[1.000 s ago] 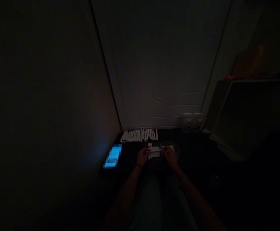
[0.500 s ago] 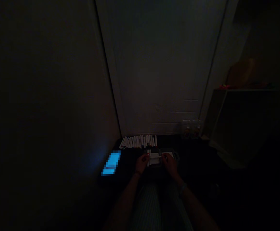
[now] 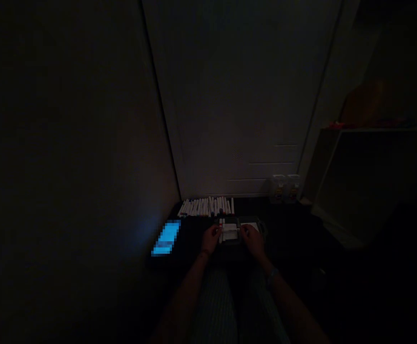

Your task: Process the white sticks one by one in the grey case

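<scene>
The room is very dark. An open dark case point(image 3: 262, 225) with white markers inside lies on the floor in front of my legs. My left hand point(image 3: 211, 237) is curled at the case's left edge, and my right hand point(image 3: 252, 238) rests at its middle. Both pinch the ends of one white marker point(image 3: 230, 230) held crosswise over the case. A row of several white markers point(image 3: 206, 206) lies on the floor just beyond the case, against the door.
A phone point(image 3: 166, 237) with a glowing blue screen lies on the floor to the left. Two small clear containers point(image 3: 285, 187) stand by the door at the right. A white shelf unit point(image 3: 366, 167) stands at the right. A wall closes the left side.
The view shifted slightly down then up. Both hands have stayed at the case, holding the marker between them.
</scene>
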The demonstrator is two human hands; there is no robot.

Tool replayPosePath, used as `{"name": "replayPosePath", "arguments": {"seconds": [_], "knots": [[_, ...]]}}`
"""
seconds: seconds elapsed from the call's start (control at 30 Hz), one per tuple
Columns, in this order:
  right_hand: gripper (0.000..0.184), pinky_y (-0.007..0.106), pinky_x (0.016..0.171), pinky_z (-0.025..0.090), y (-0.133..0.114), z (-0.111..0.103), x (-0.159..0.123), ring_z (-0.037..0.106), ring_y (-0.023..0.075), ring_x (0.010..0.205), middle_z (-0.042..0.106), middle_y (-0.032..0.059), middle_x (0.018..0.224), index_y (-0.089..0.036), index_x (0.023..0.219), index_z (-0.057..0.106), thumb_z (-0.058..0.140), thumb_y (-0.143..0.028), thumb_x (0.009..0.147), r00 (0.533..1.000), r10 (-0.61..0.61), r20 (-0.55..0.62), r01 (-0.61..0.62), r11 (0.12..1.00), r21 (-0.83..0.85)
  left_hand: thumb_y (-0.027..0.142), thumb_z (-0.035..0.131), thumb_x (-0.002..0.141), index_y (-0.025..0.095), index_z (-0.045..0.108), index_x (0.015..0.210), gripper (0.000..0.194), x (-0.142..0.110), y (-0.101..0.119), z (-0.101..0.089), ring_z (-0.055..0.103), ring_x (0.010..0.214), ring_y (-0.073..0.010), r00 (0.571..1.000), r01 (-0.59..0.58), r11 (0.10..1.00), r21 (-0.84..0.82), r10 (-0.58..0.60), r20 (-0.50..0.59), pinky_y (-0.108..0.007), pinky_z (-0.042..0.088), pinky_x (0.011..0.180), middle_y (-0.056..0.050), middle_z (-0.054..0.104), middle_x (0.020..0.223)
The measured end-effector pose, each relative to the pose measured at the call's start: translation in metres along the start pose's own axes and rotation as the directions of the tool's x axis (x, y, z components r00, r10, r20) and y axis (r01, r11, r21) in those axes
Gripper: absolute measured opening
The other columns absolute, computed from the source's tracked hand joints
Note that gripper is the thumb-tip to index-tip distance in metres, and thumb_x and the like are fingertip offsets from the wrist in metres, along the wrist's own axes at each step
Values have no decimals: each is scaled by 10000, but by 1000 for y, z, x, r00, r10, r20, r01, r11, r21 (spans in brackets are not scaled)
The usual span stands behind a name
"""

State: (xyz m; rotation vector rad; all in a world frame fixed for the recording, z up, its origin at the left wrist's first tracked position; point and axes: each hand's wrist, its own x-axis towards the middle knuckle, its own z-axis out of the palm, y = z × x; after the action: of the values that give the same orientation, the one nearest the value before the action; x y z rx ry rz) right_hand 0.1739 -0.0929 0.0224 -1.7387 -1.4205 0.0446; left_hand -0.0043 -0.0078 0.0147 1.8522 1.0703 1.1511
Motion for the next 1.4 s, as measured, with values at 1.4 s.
{"name": "replayPosePath", "arguments": {"seconds": [1.4], "knots": [[322, 229, 682, 400, -6, -4, 1, 572, 138, 781, 630, 20, 936, -219, 964, 602, 350, -384, 851, 1000, 29, 5, -29, 1000, 10, 484, 506, 697, 149, 633, 800, 373, -4, 21, -4, 469, 577, -112, 998, 61, 998, -28, -62, -20, -205, 343, 535, 18, 542, 586]]}}
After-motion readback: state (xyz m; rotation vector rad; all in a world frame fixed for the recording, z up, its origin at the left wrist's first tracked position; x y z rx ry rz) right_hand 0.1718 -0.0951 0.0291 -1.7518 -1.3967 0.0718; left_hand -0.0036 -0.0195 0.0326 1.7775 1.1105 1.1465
